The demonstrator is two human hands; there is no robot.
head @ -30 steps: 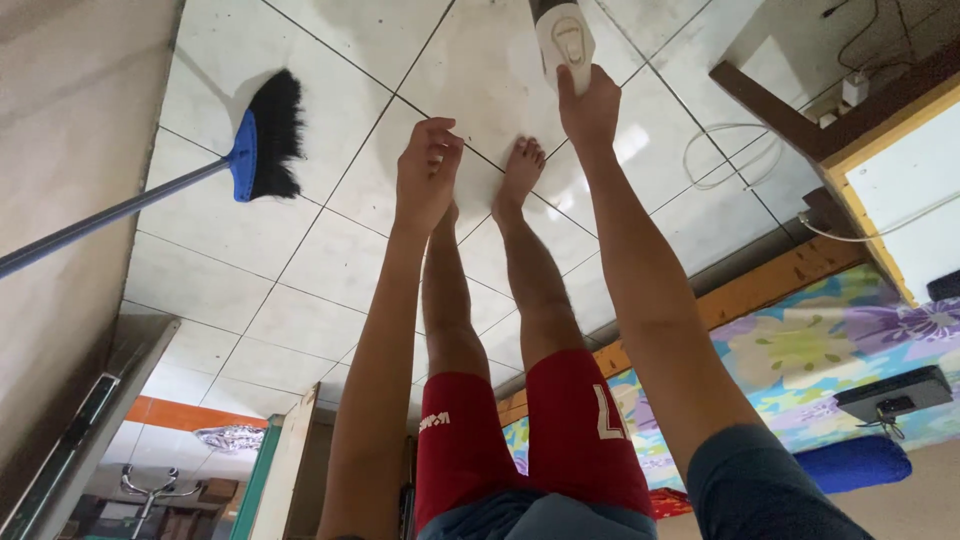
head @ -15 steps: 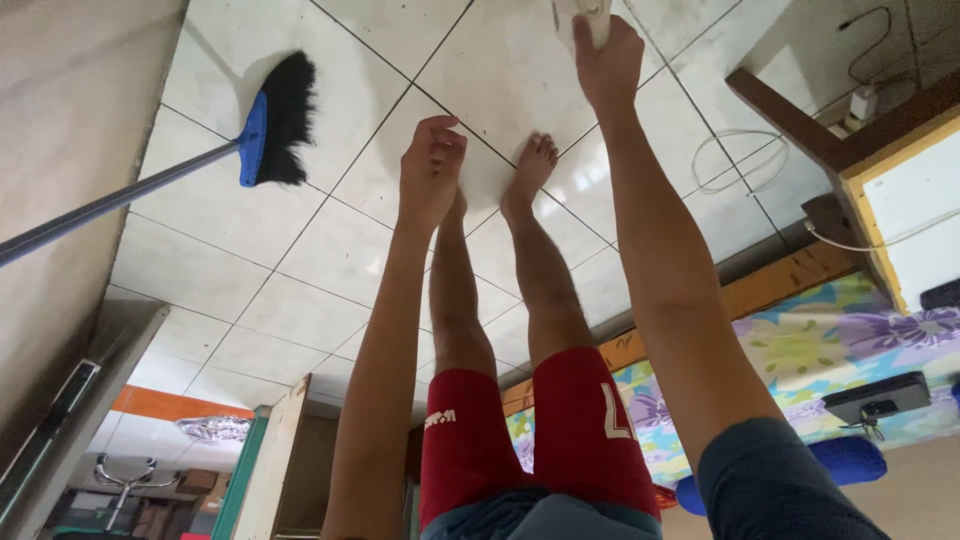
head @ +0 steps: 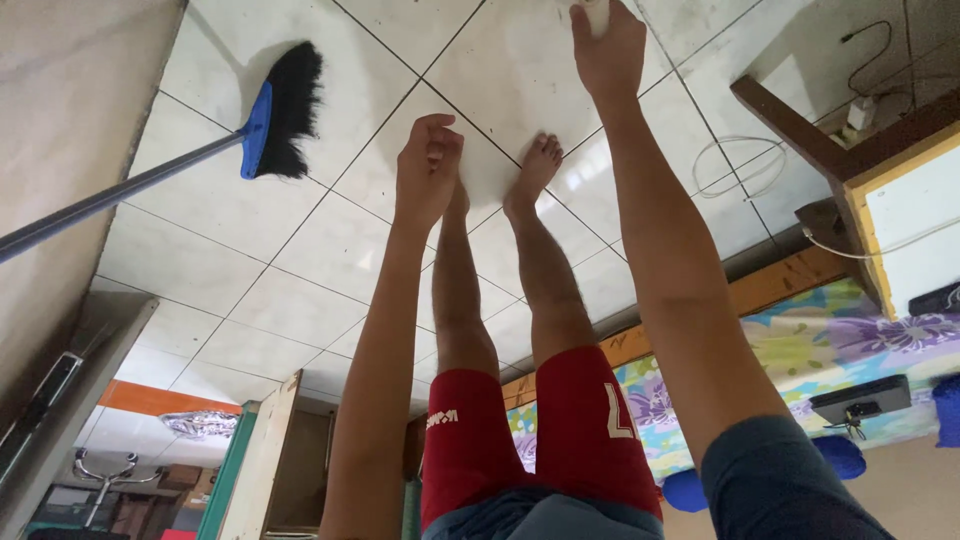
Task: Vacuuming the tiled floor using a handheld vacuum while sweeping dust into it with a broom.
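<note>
- White floor tiles (head: 330, 240) with dark joints fill most of the view; a plain wall (head: 60, 110) runs along the 9 o'clock side.
- Right hand (head: 605, 55) reaches to 12 o'clock, past the feet (head: 535, 170), fingers wrapped around a white thing (head: 592, 8). The frame edge cuts off most of it, so its kind cannot be told.
- Left hand (head: 425, 170) hangs loosely half-curled and holds nothing, just at 9 o'clock of the feet.
- Broom (head: 280, 115) has its black bristles on a tile at 10 o'clock, well apart from both hands; its grey handle (head: 110, 195) slants off toward the wall.
- Progress, as a judgement: the only work in hand is the right hand holding the white thing low over the tiles. The tiles around the feet look glossy, with no heap of dirt in sight. How much floor remains cannot be judged.
- Open room: bare tiles spread from 9 to 12 o'clock, broken only by the broom.
- Edges: at 2 o'clock a dark wooden leg (head: 800, 125) and a coiled white cable (head: 735, 165) lie near the right arm's reach.
- At 4 o'clock a bed (head: 800, 340) with a flowered sheet closes that side; a wooden cabinet (head: 270, 450) stands at 7 o'clock.
</note>
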